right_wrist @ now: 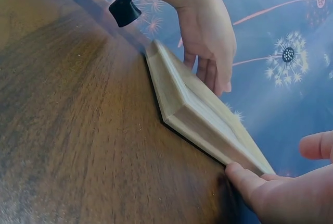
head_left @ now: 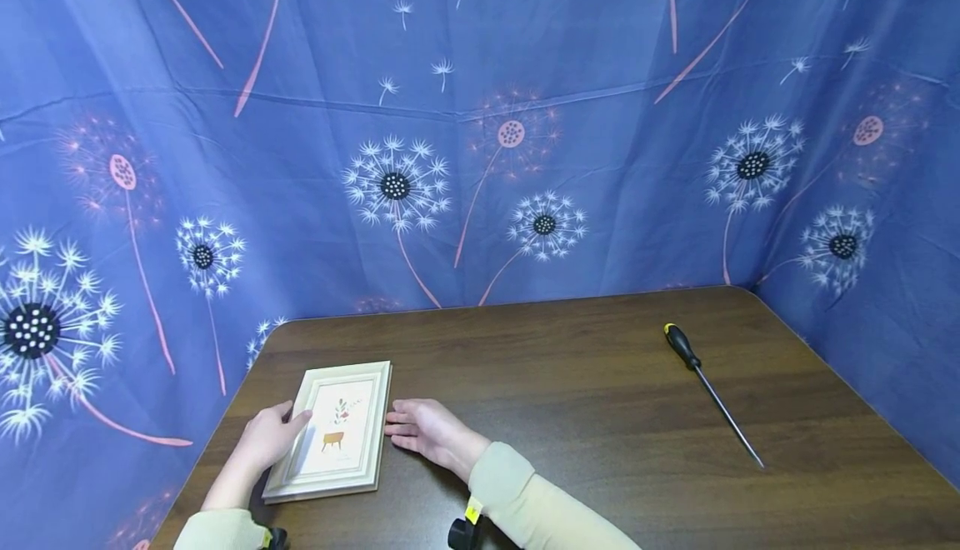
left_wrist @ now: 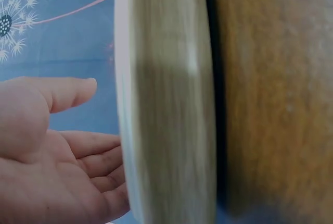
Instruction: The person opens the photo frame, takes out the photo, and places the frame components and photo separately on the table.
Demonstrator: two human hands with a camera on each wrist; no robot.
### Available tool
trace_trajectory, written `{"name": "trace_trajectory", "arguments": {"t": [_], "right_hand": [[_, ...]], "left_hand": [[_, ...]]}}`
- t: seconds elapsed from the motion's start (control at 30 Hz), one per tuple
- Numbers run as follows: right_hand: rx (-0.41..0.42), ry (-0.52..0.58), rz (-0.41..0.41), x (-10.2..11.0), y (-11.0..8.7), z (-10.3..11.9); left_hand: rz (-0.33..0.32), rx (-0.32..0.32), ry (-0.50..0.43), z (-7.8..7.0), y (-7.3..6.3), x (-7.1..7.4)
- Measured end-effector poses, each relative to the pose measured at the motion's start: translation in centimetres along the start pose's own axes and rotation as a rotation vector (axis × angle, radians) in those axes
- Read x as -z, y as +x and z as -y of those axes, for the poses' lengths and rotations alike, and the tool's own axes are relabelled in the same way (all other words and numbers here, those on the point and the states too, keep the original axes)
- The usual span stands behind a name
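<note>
A cream picture frame [head_left: 327,433] holding a print of a plant in a brown pot lies face up on the left part of the brown table. At the frame's left side is my left hand [head_left: 268,436], thumb stretched over the border and the other fingers mostly hidden beyond the edge. My right hand [head_left: 435,435] lies along the opposite edge, its straight fingertips touching or nearly touching it. The right wrist view shows the frame's thick side [right_wrist: 200,125] between both hands, with a dark backing beneath.
A screwdriver [head_left: 693,362] with a black and yellow handle lies on the right part of the table [head_left: 555,383]. Blue cloth [head_left: 480,142] printed with dandelions hangs behind and along both sides. Each wrist carries a small black camera [head_left: 461,533].
</note>
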State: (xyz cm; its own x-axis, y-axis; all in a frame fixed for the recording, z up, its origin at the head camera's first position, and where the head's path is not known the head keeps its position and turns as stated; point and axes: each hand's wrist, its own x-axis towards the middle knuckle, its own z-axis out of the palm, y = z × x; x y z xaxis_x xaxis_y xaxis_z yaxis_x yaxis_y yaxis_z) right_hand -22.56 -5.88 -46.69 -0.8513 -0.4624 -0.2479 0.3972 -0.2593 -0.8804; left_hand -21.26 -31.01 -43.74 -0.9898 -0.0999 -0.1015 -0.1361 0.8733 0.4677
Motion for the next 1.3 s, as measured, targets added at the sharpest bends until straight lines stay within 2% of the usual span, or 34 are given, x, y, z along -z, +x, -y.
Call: {"name": "trace_trajectory", "arguments": {"t": [0.4, 0.57, 0.73, 1.3], "right_hand": [[0.005, 0.004, -0.021, -0.6, -0.3, -0.4], [0.015, -0.010, -0.046, -1.0, -0.2, -0.6], [0.030, -0.058, -0.039, -1.3, -0.1, -0.7], [0.060, -0.111, -0.043, -1.5, -0.3, -0.9]], "left_hand": [[-0.061, 0.003, 0.051, 0.0, 0.8, -0.6], [-0.104, -0.023, 0.044, 0.4, 1.1, -0.6], [-0.138, -0.039, 0.040, 0.4, 1.4, -0.4], [-0.161, 0.033, -0.018, -0.1, 1.4, -0.6]]}}
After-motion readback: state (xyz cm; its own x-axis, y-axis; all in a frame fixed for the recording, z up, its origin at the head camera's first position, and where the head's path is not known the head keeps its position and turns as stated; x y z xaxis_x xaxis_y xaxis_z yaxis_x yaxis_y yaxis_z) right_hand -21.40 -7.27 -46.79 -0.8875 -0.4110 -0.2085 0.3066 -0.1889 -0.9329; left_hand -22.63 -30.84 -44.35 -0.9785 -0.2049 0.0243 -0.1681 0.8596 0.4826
